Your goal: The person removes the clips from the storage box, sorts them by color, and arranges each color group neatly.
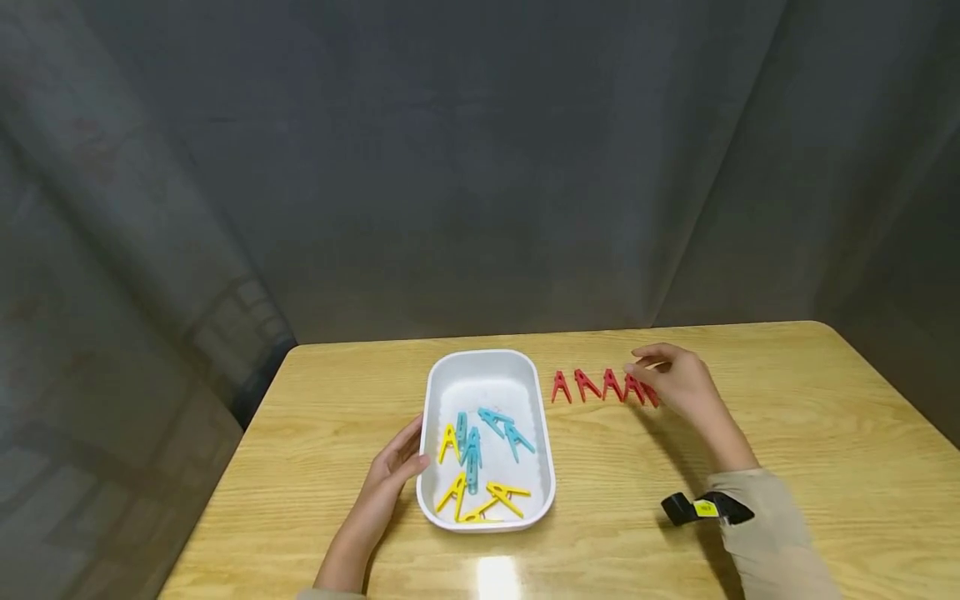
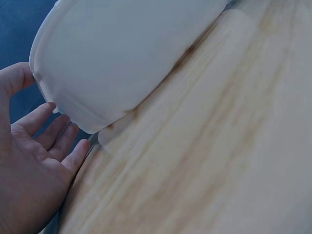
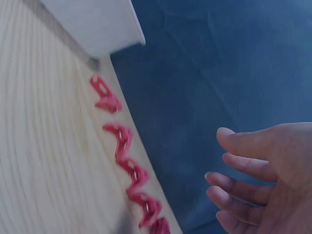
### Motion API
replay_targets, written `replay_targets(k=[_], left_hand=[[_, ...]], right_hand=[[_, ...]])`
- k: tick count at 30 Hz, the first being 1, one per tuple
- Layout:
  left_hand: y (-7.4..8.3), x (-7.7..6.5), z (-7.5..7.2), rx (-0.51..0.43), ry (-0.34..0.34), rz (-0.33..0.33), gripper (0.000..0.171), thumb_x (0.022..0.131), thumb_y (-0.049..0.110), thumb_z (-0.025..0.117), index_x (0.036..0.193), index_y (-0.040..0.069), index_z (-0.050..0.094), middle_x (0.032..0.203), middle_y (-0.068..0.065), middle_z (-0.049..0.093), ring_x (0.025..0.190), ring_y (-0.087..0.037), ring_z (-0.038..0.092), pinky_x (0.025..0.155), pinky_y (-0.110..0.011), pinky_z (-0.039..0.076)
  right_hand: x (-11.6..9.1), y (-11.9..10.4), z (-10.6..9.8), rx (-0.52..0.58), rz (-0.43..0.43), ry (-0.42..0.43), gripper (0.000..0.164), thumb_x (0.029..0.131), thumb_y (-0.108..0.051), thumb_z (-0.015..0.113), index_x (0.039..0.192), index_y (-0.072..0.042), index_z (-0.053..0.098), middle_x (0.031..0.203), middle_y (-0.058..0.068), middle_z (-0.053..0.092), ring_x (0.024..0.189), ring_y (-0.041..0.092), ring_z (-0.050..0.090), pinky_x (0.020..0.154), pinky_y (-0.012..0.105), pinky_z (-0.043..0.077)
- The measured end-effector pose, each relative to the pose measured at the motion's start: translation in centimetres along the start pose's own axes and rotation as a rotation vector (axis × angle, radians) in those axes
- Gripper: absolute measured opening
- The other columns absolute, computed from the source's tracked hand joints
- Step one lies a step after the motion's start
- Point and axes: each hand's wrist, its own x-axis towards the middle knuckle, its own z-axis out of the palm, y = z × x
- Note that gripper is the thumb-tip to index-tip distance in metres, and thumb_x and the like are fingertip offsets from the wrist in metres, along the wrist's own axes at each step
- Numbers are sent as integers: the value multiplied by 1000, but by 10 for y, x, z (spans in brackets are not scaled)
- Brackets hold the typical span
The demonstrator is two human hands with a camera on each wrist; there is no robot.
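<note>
A white rectangular tray holds several blue clothespins and several yellow clothespins. My left hand holds the tray by its left side, thumb over the rim and fingers along the outer wall; the left wrist view shows the fingertips at the wall. To the right of the tray, several red clothespins lie in a row. Above the right end of that row is my right hand, its fingers loosely bent with nothing between them, as the right wrist view shows.
The light wooden table has rounded far corners. A dark grey curtain hangs behind it and along the sides. On the right sleeve sits a black strap with a small device.
</note>
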Motion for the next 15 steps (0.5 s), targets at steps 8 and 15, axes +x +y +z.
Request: replay_targets(k=[8,15], left_hand=[[0,-3,0,-15,-4,-10,61,95,14,61,152,7,38,157,-12,34,144,-32,28,117,-52,18],[0,-4,-1,-12,0,-6,61,95,14,61,151,6,38,157,-13,35,144,-33,29,116,-53,18]], right_hand=[[-8,-28,14,59,-60,-36,31,90,-15,74,114,3,68,97,15,70,88,28,62,59,27,48],[-14,-43,31,53,-137,-24,25,87,-13,77,108,-1,71,96,9,72,85,24,63,72,35,50]])
